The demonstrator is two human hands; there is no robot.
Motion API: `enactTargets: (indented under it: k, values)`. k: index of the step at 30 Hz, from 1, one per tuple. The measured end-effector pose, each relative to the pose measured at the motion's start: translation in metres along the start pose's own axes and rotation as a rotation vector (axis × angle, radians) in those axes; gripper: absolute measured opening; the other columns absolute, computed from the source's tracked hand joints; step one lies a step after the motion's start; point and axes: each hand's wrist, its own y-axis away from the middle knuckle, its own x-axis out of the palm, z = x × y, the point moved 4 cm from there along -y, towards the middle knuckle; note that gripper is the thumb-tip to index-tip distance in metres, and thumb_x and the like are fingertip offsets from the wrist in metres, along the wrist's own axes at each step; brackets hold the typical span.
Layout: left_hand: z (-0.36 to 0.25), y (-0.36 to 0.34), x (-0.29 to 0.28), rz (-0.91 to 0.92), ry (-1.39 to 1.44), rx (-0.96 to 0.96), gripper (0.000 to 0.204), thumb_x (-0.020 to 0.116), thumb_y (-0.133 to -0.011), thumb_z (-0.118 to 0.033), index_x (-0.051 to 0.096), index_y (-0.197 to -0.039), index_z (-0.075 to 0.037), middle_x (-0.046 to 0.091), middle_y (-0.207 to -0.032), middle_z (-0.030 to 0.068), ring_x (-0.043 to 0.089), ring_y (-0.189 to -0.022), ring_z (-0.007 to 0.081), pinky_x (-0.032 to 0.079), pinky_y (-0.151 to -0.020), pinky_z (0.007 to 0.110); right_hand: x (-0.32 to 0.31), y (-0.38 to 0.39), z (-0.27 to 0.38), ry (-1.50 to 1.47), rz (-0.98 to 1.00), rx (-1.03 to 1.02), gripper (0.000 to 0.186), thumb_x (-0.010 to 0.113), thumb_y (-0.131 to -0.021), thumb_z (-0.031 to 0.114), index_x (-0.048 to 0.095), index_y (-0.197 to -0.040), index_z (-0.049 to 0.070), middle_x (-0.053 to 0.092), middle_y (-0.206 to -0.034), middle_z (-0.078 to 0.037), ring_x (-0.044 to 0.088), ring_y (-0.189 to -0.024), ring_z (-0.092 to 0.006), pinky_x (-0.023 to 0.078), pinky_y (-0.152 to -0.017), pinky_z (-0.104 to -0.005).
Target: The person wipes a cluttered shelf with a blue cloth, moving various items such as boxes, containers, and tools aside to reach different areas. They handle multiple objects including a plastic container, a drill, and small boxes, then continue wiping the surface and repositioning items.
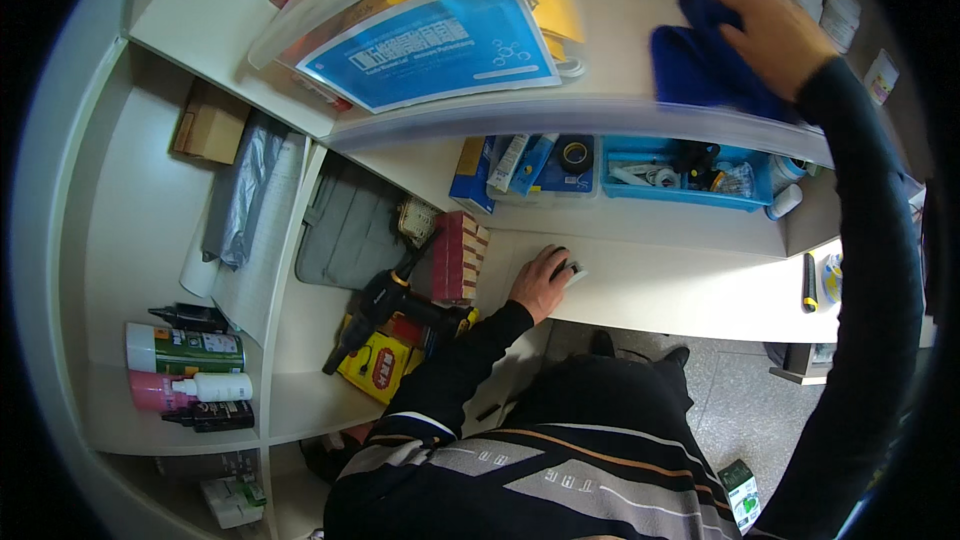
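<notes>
On the upper shelf (620, 50) my right hand (780, 35) is closed over a dark blue cloth (700, 65), which lies bunched and partly folded under the fingers. The cloth looks slightly blurred. Lower down, my left hand (540, 288) rests at the left part of the white desk surface (660, 280). Its fingers are curled around a small white and black object (573, 273); most of that object is hidden, so its kind cannot be made out. Just left of this hand stands a red and cream patterned box (460, 258).
A clear bin with a blue printed sheet (430, 45) stands upper left. White bottles (840, 15) are beside my right hand. Below sit a blue tray of small items (685, 175) and black tape (575, 155). A black power tool (375, 310) lies left; a cutter knife (809, 282) lies right.
</notes>
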Motion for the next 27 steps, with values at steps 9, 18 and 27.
enactTargets:
  k: [9, 18, 27]
  values:
    - [0.003, -0.004, -0.005, -0.045, 0.078, -0.043, 0.054, 0.08, -0.084, -0.04, 0.06, -0.127, -0.013, 0.038, -0.151, 0.0123, 0.028, -0.149, 0.0331, 0.028, -0.117, 0.061, 0.018, -0.051, 0.055, 0.016, -0.081, -0.157, 0.038, 0.053, -0.104, 0.028, 0.06, -0.141, 0.019, 0.058, -0.14, -0.013, 0.063, -0.119, -0.0361, 0.052, -0.106, -0.0439]
    - [-0.034, -0.016, -0.161, -0.512, 0.3, 0.159, 0.049, 0.08, -0.08, -0.017, 0.063, -0.125, -0.007, 0.062, -0.123, 0.0155, 0.059, -0.124, 0.0363, 0.049, -0.102, 0.05, -0.004, -0.031, 0.037, 0.171, -0.179, 0.038, 0.044, 0.056, -0.101, 0.036, 0.057, -0.143, 0.02, 0.062, -0.137, -0.014, 0.065, -0.117, -0.0378, 0.057, -0.099, -0.0456]
    - [0.083, -0.06, -0.464, -1.069, 0.906, -0.412, 0.043, 0.065, -0.1, -0.036, 0.055, -0.127, -0.004, 0.058, -0.108, 0.0074, 0.056, -0.088, 0.0151, 0.045, -0.067, 0.029, -0.117, -0.01, 0.119, -1.216, -0.029, 0.031, 0.064, 0.058, -0.097, 0.049, 0.06, -0.134, -0.002, 0.064, -0.122, -0.023, 0.067, -0.094, -0.0239, 0.06, -0.075, -0.032]
